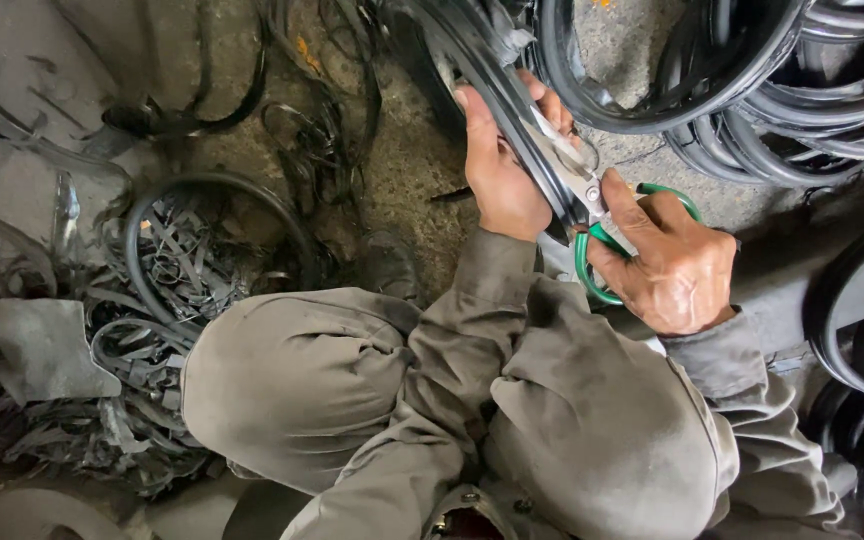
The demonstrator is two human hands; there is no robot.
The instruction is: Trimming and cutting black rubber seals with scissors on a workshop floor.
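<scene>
Bare concrete floor (407, 170) left of hands, rubber rings (812, 110) perhaps crowding right

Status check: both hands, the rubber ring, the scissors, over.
Left hand grips black rubber ring. Right hand holds green-handled scissors, blades at ring's edge. Rubber scraps piled left.

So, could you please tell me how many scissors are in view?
1: green-handled scissors in the right hand, blades at the black rubber ring that the left hand holds. Others may lie hidden among the scraps.
</scene>
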